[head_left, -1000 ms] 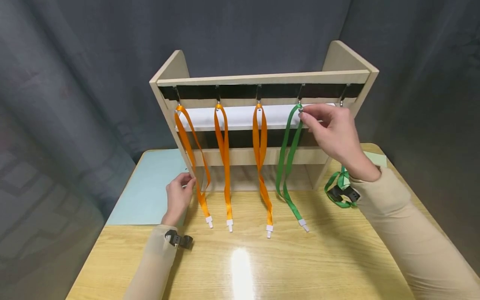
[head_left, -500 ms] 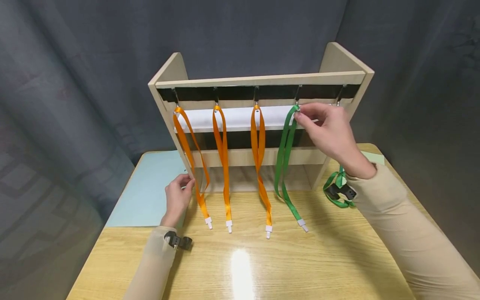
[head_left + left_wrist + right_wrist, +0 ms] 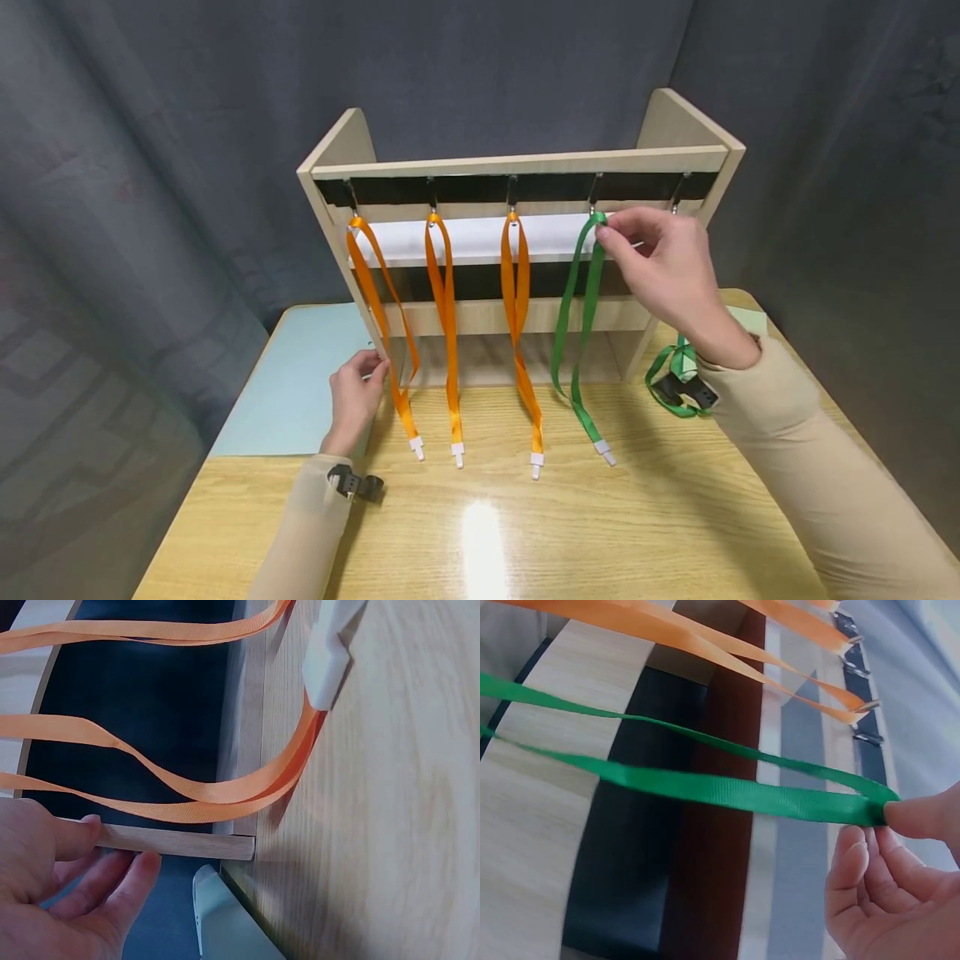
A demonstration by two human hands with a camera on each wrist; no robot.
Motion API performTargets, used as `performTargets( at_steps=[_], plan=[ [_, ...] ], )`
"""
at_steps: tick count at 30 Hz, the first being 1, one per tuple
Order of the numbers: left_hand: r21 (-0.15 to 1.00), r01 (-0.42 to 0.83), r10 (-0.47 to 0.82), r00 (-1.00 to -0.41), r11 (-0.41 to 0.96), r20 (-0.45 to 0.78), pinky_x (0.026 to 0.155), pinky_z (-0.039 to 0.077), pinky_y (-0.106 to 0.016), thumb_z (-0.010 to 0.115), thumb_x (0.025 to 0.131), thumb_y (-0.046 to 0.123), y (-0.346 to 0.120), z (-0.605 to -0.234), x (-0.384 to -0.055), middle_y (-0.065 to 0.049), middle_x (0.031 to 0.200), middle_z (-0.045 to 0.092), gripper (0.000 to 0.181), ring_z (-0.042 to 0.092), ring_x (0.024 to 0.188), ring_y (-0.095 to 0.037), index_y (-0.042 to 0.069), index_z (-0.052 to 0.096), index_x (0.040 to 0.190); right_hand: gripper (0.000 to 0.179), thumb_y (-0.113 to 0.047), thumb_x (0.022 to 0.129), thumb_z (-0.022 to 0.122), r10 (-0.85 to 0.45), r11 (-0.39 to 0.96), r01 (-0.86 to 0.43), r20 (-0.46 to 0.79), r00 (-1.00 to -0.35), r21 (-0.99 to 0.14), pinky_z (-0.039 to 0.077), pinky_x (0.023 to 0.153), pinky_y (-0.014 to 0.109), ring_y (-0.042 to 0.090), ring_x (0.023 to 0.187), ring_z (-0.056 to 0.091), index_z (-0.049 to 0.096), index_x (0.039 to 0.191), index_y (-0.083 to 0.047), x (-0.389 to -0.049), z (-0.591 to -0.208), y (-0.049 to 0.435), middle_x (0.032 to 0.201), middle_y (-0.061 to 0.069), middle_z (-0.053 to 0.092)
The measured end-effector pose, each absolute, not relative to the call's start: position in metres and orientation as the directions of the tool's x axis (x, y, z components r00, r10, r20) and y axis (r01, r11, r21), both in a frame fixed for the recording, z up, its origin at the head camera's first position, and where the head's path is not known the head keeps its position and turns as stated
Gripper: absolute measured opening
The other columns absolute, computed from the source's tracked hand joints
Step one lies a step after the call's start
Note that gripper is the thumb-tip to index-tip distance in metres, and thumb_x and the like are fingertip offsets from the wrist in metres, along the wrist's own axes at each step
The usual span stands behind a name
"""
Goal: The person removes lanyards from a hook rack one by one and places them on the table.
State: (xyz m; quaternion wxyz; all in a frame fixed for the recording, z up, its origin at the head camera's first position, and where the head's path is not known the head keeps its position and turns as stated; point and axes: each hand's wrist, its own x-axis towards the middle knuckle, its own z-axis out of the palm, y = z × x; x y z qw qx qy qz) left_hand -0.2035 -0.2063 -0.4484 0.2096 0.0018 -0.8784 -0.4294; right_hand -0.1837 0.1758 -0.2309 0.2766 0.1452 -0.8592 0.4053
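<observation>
My right hand (image 3: 671, 258) pinches the top loop of a green lanyard (image 3: 562, 329) between thumb and fingers, just under the fourth hook (image 3: 594, 196). In the right wrist view the green strap (image 3: 705, 784) runs taut from the fingertips. Whether the loop sits on the hook or just off it, I cannot tell. Its white clip (image 3: 604, 452) hangs down over the table. With thumb and fingers, my left hand (image 3: 355, 396) grips the front edge of the wooden rack's left side panel (image 3: 176, 841). Beside that hand hangs an orange lanyard (image 3: 217, 793).
Three orange lanyards hang from the left hooks of the wooden rack (image 3: 525, 158). Partly behind the right hand is the fifth hook (image 3: 678, 192). More green lanyard (image 3: 660, 367) lies on the table at right, near pale green paper. A light blue sheet (image 3: 292, 383) lies at left.
The right hand has drawn the green loop slightly right, and its two strands now hang farther apart. The left hand keeps its grip on the rack. The head view has shifted slightly.
</observation>
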Motion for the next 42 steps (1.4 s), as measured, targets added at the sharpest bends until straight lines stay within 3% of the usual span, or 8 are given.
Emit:
performTargets(
  at_steps=[7,16,24,37,42],
  plan=[
    [0.761,0.171,-0.186,-0.915,0.626,0.359,0.071,0.057,-0.041,0.068,0.09,0.014,-0.206,-0.448,-0.204,-0.01,0.092,0.07,0.015,0.067,0.087,-0.026,0.004,0.069,0.102,0.016,-0.013,0.089,0.067,0.001,0.607,-0.509,0.641,-0.768,-0.611,0.044,0.06,0.017,0.012,0.066,0.055,0.072,0.097,0.001,-0.167,-0.22,0.185,0.086,0.007,0.068],
    [0.761,0.173,-0.187,-0.913,0.625,0.361,0.071,0.057,-0.041,0.067,0.091,0.014,-0.205,-0.448,-0.204,-0.011,0.092,0.07,0.015,0.067,0.086,-0.026,0.003,0.068,0.101,0.014,-0.007,0.088,0.067,0.003,0.584,-0.548,0.677,-0.736,-0.598,0.041,0.059,0.022,0.016,0.062,0.054,0.07,0.097,0.004,-0.154,-0.199,0.207,0.078,-0.003,0.065],
    [0.762,0.165,-0.19,-0.916,0.626,0.354,0.071,0.057,-0.042,0.067,0.091,0.013,-0.205,-0.447,-0.204,-0.012,0.093,0.07,0.016,0.067,0.086,-0.027,0.003,0.068,0.102,0.013,-0.003,0.089,0.065,0.026,0.529,-0.555,0.666,-0.746,-0.642,0.044,0.061,0.02,0.016,0.065,0.054,0.07,0.098,0.004,-0.144,-0.173,0.234,0.081,0.006,0.066],
    [0.768,0.153,-0.196,-0.919,0.622,0.342,0.072,0.057,-0.041,0.067,0.091,0.013,-0.202,-0.447,-0.204,-0.012,0.093,0.069,0.015,0.067,0.087,-0.027,0.003,0.068,0.102,0.022,-0.009,0.092,0.064,0.12,0.535,-0.507,0.656,-0.745,-0.675,0.045,0.069,0.017,0.013,0.07,0.057,0.068,0.11,0.003,-0.145,-0.163,0.267,0.092,0.006,0.067],
    [0.764,0.161,-0.193,-0.916,0.625,0.351,0.072,0.057,-0.041,0.067,0.091,0.013,-0.202,-0.448,-0.204,-0.012,0.092,0.07,0.014,0.067,0.086,-0.027,0.003,0.068,0.101,0.023,-0.003,0.092,0.06,0.112,0.438,-0.583,0.685,-0.72,-0.684,0.046,0.07,0.015,0.014,0.07,0.056,0.064,0.111,0.01,-0.15,-0.16,0.284,0.091,0.007,0.066]
  ],
)
